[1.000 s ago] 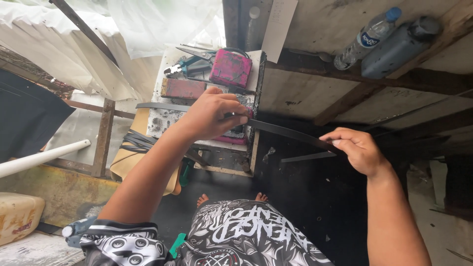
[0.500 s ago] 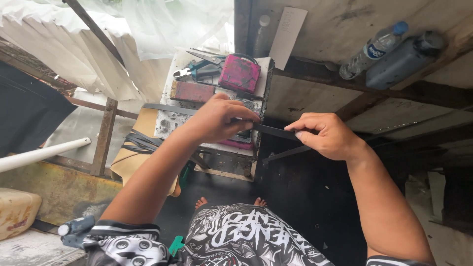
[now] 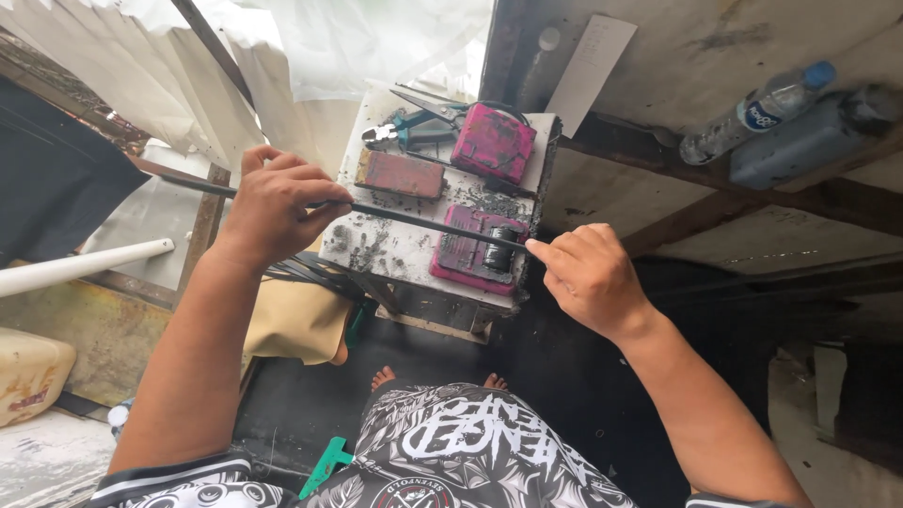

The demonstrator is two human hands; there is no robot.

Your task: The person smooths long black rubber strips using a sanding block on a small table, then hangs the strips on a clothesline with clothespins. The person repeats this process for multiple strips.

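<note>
My left hand [image 3: 273, 202] grips a long thin dark rod [image 3: 423, 220] that runs from the far left across a small white work stand [image 3: 376, 259]. My right hand [image 3: 588, 273] pinches the rod's right end between thumb and fingers, just right of the stand. Under the rod lie a pink block with a small dark cylinder [image 3: 475, 256], a reddish flat block [image 3: 400, 174] and a larger pink block [image 3: 494, 146]. Pliers with teal handles [image 3: 409, 130] rest at the stand's far edge.
A clear plastic bottle [image 3: 752, 113] and a dark blue-grey container [image 3: 804, 136] lie on the wooden boards at right. A white pipe [image 3: 85, 266] and a yellowed jug [image 3: 28, 372] sit at left. White sheeting [image 3: 141, 66] hangs behind. My bare feet [image 3: 433, 379] rest below.
My right hand slid left along the rod to its end near the stand. My left hand shifted left and the rod now lies across the stand's top.
</note>
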